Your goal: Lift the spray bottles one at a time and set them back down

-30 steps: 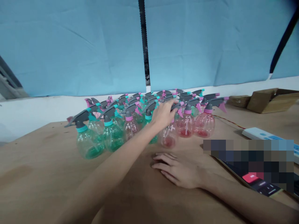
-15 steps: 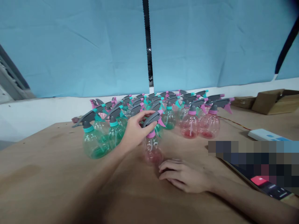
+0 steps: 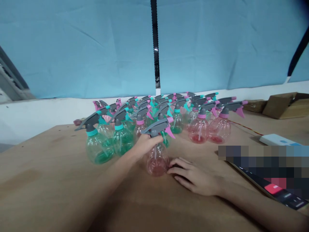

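Note:
A clear pink spray bottle [image 3: 157,162] with a grey and pink trigger head stands upright in front of the others. My left hand [image 3: 146,144] is wrapped round its neck just below the head, its far fingers hidden behind the bottle. On the table at the bottle's lower right lies my right hand [image 3: 193,175], fingers slightly curled and apart, the tips at or very close to the base. Left of my left hand are green spray bottles, one at the front [image 3: 98,148] and another beside it [image 3: 122,140]. Two pink spray bottles [image 3: 198,129] stand to the right.
Several more green and pink spray bottles crowd behind on the wooden table [image 3: 43,180]. At right lie a white device [image 3: 276,140] with a wire, and a phone-like dark screen [image 3: 281,193], partly blurred out. An open cardboard box [image 3: 281,106] sits behind them. Blue sheeting [image 3: 96,48] covers the wall.
My left hand has slid down from the trigger head to the bottle's neck. The bottle has shifted slightly nearer and its head has turned a little. My right hand has barely moved.

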Motion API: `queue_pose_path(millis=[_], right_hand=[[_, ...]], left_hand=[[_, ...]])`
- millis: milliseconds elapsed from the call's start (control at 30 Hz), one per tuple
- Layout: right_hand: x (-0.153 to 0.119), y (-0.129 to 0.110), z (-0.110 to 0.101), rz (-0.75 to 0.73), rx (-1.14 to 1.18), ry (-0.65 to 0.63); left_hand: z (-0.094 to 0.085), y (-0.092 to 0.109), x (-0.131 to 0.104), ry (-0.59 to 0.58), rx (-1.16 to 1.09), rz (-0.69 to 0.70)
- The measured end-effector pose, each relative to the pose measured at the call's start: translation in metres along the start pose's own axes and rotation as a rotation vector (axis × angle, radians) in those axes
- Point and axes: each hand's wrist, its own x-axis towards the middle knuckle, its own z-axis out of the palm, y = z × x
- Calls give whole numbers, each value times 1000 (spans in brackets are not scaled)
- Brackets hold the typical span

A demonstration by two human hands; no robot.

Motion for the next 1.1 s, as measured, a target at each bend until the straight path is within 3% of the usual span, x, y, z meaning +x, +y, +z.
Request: queue_pose_path(millis=[167, 433, 633, 867, 1100], right_hand=[[2, -2, -2, 53, -66, 5], [1, 6, 3, 276, -59, 116], [1, 5, 3, 232, -14, 109], [1, 6, 6, 187, 23, 100], [1, 7, 7, 175, 52, 103]], left_hand=[[2, 9, -3, 36, -107, -58], [-3, 20, -5, -212, -371, -24], [3, 14, -5, -163, -531, -64], [9, 21, -8, -23, -509, -111], [5, 17, -3, -111, -540, -109]])
